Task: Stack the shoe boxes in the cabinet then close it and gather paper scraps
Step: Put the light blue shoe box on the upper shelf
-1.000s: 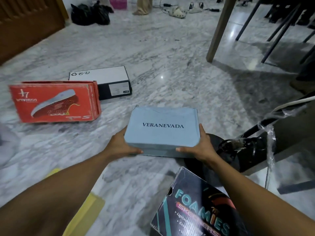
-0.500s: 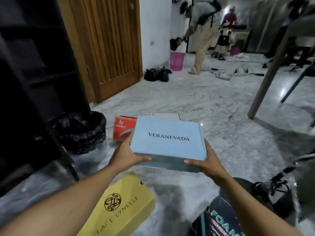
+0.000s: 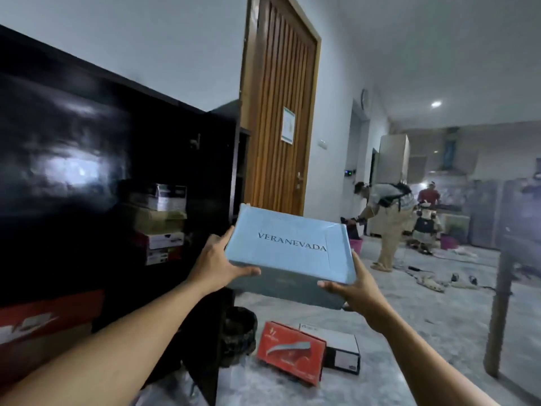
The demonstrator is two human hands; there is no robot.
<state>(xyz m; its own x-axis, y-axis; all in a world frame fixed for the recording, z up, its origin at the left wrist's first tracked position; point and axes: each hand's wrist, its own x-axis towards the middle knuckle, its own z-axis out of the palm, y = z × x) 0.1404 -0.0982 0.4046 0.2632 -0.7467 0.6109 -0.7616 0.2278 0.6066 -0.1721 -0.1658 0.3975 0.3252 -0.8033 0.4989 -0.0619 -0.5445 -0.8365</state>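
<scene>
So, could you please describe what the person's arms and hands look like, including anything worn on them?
Both forearms are bare as far as the frame shows, with no sleeves visible. The left hand and right hand carry no gloves, and no rings, watch or bracelets are visible.

Home interior, marble floor (image 3: 439,332), slatted wooden door (image 3: 281,127), dark cabinet (image 3: 87,142), kitchen beyond

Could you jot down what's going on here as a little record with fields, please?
held item: pale blue cardboard shoe box printed VERANEVADA, raised in the air
left hand: grips the box's left end
right hand: supports its right end
destination: open black cabinet, with a stack of shoe boxes inside
on floor: red shoe box, black-and-white shoe box beside it
</scene>
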